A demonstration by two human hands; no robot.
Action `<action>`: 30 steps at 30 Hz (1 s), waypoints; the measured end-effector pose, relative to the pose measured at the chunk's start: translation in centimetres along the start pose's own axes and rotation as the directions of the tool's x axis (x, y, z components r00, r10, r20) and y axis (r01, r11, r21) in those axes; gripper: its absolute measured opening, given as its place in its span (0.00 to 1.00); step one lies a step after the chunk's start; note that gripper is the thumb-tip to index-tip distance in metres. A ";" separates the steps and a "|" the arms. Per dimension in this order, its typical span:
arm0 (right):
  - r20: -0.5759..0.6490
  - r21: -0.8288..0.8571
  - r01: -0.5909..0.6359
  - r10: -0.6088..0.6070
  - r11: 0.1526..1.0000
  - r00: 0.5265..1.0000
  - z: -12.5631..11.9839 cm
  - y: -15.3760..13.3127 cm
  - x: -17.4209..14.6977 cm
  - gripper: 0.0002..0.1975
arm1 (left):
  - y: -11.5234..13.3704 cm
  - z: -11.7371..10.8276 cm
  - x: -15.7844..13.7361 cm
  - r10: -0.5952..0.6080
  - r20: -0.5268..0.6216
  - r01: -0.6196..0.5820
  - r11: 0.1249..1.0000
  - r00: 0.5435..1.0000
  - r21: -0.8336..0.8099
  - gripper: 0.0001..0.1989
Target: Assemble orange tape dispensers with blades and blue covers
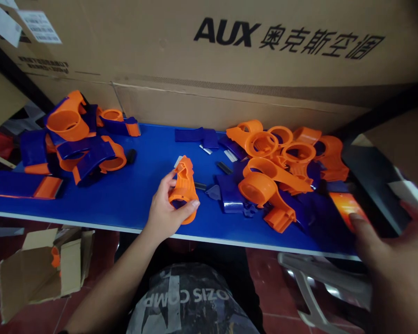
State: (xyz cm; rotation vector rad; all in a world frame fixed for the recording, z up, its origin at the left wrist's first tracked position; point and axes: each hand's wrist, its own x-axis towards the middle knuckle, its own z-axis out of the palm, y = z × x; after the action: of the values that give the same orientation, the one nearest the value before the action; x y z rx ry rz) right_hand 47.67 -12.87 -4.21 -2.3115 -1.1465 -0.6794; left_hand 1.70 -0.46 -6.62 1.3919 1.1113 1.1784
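Observation:
My left hand (170,208) grips an orange plastic tape dispenser body (184,183) by its round ring, thumb across the ring, just above the blue tabletop. Far to the right is my right hand (393,250), blurred, its thumb and fingers apart. The thumb overlaps a shiny orange-red flat item (348,208); whether they touch I cannot tell. Close to its fingertips is a white item (409,192). Several orange tape dispenser bodies (263,144) lie heaped between my hands, with dark blue plastic covers (230,192) beside and under them.
At the left is a pile of blue-and-orange tape dispensers (87,144). Dark blue pieces (197,135) and a black strip (224,167) lie mid-table. A large cardboard box (160,55) walls the back of the blue table (153,167). An open carton (71,266) and a grey stool (310,287) stand below.

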 end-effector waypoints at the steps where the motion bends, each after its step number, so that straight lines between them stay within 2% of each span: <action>1: -0.065 0.065 0.038 -0.034 0.997 0.997 -0.2 -0.3 -0.1 0.54 | 0.0 0.0 0.0 0.007 -0.001 -0.007 1.000 1.000 0.001 0.46; 4: -0.283 0.167 0.200 -0.147 0.966 0.948 -1.1 -2.7 -0.8 0.42 | -0.1 0.0 0.0 0.014 0.006 -0.014 1.000 1.000 -0.006 0.46; 6: -0.343 0.225 0.313 -0.226 0.923 0.912 -1.9 -5.4 -1.8 0.33 | -0.2 0.0 0.0 0.011 0.008 -0.011 1.000 1.000 -0.003 0.46; 7: -0.337 0.254 0.343 -0.249 0.904 0.908 -2.3 -7.0 -2.4 0.30 | -0.3 0.0 0.0 0.013 0.005 -0.013 1.000 1.000 0.003 0.46; 9: -0.254 0.329 0.337 -0.261 0.882 0.931 -3.1 -9.8 -3.4 0.24 | -0.3 0.0 0.0 0.022 -0.003 -0.022 1.000 1.000 0.020 0.46; 11: -0.138 0.348 0.326 -0.296 0.879 0.945 -3.6 -11.7 -4.1 0.24 | -0.3 0.0 -0.1 0.032 -0.005 -0.032 0.999 0.999 0.033 0.45; 12: -0.119 0.334 0.322 -0.300 0.886 0.947 -3.7 -11.9 -4.3 0.24 | -0.3 -0.1 -0.1 0.035 -0.003 -0.035 0.999 0.999 0.034 0.44; 14: -0.105 0.265 0.300 -0.282 0.916 0.954 -3.6 -11.0 -4.5 0.26 | -0.3 -0.1 -0.2 0.037 0.003 -0.037 0.999 0.999 0.028 0.43; 17: -0.137 0.154 0.190 -0.169 0.970 0.976 -3.1 -6.6 -4.5 0.31 | -0.3 -0.1 -0.2 0.042 0.004 -0.042 0.998 0.999 0.036 0.43; 20: -0.116 0.043 -0.022 0.026 0.999 0.993 -2.6 -1.0 -5.0 0.31 | -0.4 -0.1 -0.2 0.046 0.006 -0.046 0.997 0.999 0.055 0.43; 23: -0.013 -0.026 -0.187 0.187 0.982 0.982 -2.3 2.9 -5.7 0.30 | -0.6 -0.1 -0.1 0.041 -0.006 -0.040 0.996 0.999 0.075 0.44; 26: 0.098 -0.044 -0.212 0.216 0.976 0.971 -1.8 4.3 -6.2 0.30 | -0.7 -0.1 -0.1 0.038 -0.014 -0.036 0.996 0.999 0.082 0.44; 30: 0.173 -0.085 -0.211 0.223 0.974 0.959 -1.0 4.6 -6.5 0.32 | -0.7 -0.2 -0.1 0.025 -0.014 -0.024 0.996 1.000 0.082 0.45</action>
State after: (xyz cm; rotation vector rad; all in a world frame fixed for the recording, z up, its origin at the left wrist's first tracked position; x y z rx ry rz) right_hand 47.78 -19.77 -8.23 -2.5503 -0.9376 -0.4377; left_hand 1.47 -0.49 -7.33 1.4653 1.1675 1.1736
